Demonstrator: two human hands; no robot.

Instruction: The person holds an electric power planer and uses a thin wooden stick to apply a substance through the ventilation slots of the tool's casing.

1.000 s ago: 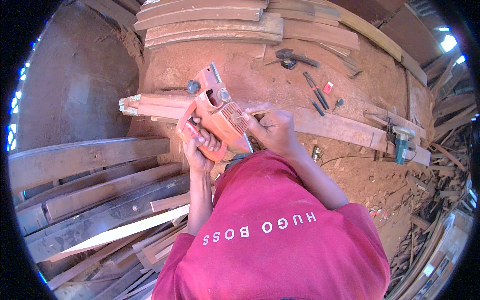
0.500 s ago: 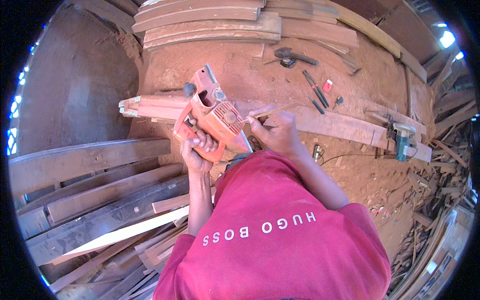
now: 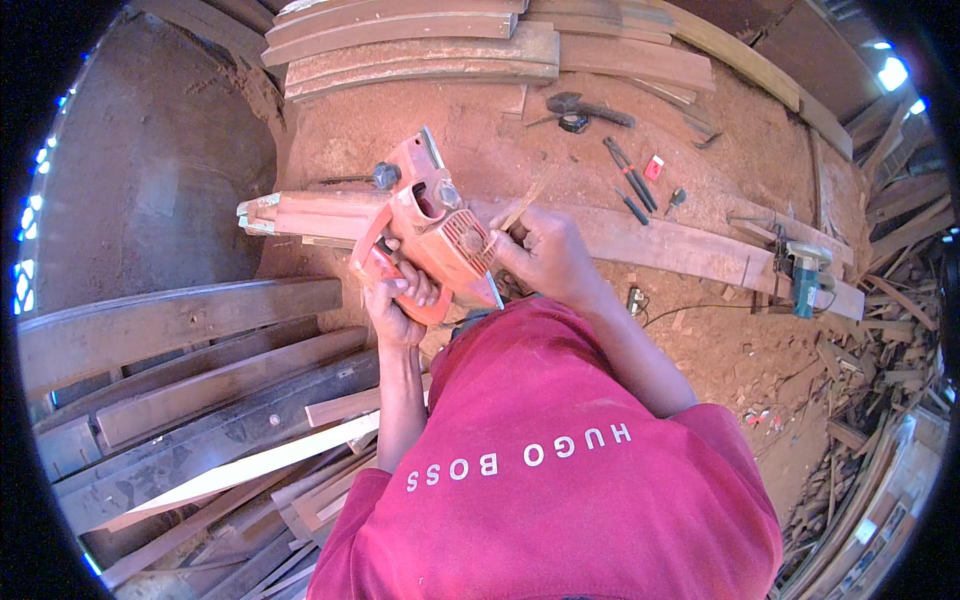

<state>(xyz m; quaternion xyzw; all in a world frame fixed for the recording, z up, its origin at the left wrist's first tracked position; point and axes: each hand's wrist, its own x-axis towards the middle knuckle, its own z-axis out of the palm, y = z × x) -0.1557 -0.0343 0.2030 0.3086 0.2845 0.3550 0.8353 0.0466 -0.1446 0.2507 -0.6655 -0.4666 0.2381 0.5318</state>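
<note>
My left hand (image 3: pixel 400 305) is wrapped round the rear handle of a dusty orange electric planer (image 3: pixel 425 255). The planer is held up and tilted, its vented motor side facing up. My right hand (image 3: pixel 555 258) pinches a thin light-brown wooden stick (image 3: pixel 536 194) beside the vents. The stick's upper part slants up and away to the right; its lower end is mostly hidden by my fingers, close to the vent slots. A long wooden board (image 3: pixel 680 252) lies beyond and below both hands.
Red-handled pliers (image 3: pixel 630 172), a small red box (image 3: pixel 654 167) and a dark-handled tool (image 3: pixel 605 112) lie on the dusty ground. A teal power tool (image 3: pixel 805 285) rests on the board's right end. Stacked planks (image 3: pixel 420 58) stand at the back, more timber (image 3: pixel 230 385) at left.
The stick has swung from nearly level to more upright as my right hand turned and shifted slightly left. The planer has tilted a little in my left hand.
</note>
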